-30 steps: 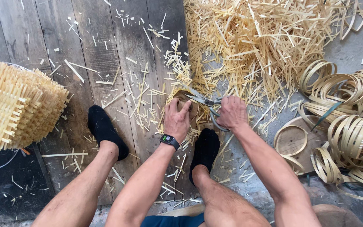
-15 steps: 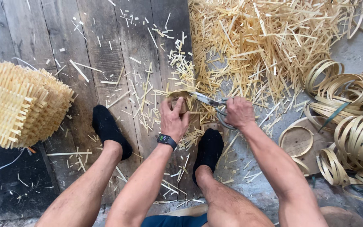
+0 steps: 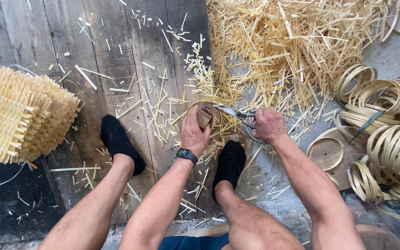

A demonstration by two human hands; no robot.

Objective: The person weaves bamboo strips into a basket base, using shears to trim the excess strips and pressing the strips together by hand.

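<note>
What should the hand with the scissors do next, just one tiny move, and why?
Probably squeeze the scissors shut for one small snip. The right hand grips the handles with the blades pointing at the rim of the small round woven piece, which the left hand holds steady on the wooden floor. Cut bamboo bits all around suggest trimming.

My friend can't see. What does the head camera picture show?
A person sitting on a wooden floor holds a small round bamboo piece in the left hand and scissors in the right hand. Bamboo scraps, bamboo rings and a woven basket lie around.
</note>
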